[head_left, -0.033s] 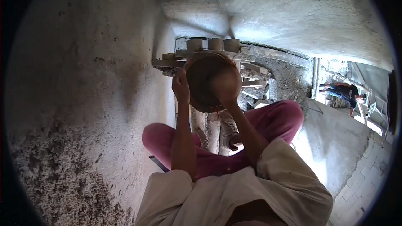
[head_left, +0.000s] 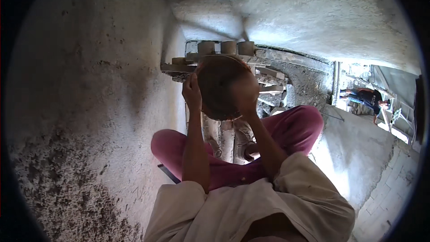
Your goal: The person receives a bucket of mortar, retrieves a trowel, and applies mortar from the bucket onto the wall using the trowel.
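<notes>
A round, dark brown vessel like a wide bowl (head_left: pixel 215 87) is held up between my arms, above my bent knees. Its rim has a reddish tint, and the inside is too dark to make out. My left hand (head_left: pixel 192 92) is closed on the left side of the rim. Against the right part of the bowl is my right hand (head_left: pixel 244 94), smeared by motion. Its fingers cannot be made out, nor whether it holds anything.
Behind the bowl, several short grey cylinders (head_left: pixel 228 47) stand on a ledge. A rough wall (head_left: pixel 107 76) rises close on my left. Wooden pieces (head_left: pixel 271 89) lie beyond my right knee. Another person (head_left: pixel 368 97) is far off at the right, by a bright opening.
</notes>
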A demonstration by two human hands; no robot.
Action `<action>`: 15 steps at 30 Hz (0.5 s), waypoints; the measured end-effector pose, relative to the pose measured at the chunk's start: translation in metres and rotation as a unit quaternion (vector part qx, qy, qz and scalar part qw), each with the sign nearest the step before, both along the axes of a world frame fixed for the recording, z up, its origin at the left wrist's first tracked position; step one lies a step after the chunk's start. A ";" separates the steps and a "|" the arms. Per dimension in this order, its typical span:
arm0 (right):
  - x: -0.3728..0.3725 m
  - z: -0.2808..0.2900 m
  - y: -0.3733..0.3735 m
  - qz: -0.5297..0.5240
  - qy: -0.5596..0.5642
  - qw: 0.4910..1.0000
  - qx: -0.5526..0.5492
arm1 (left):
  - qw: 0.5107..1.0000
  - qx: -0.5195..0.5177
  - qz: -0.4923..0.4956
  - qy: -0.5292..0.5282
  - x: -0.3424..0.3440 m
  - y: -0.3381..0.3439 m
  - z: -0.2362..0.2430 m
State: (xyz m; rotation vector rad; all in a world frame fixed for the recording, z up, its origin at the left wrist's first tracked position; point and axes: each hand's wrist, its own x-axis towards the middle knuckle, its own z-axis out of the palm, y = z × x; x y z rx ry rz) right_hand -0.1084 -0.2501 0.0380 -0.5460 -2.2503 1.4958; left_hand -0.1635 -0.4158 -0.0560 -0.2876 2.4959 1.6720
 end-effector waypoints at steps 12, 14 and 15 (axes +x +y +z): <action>-0.061 0.004 0.006 -0.062 0.015 0.986 -0.155 | 0.996 0.085 0.033 0.001 -0.002 -0.003 -0.006; -0.071 0.042 0.000 -0.050 0.084 0.973 -0.207 | 0.996 0.068 0.064 0.002 0.002 -0.010 -0.014; -0.063 0.054 0.001 -0.056 0.150 0.955 -0.249 | 0.996 0.067 0.065 -0.009 0.009 -0.008 -0.011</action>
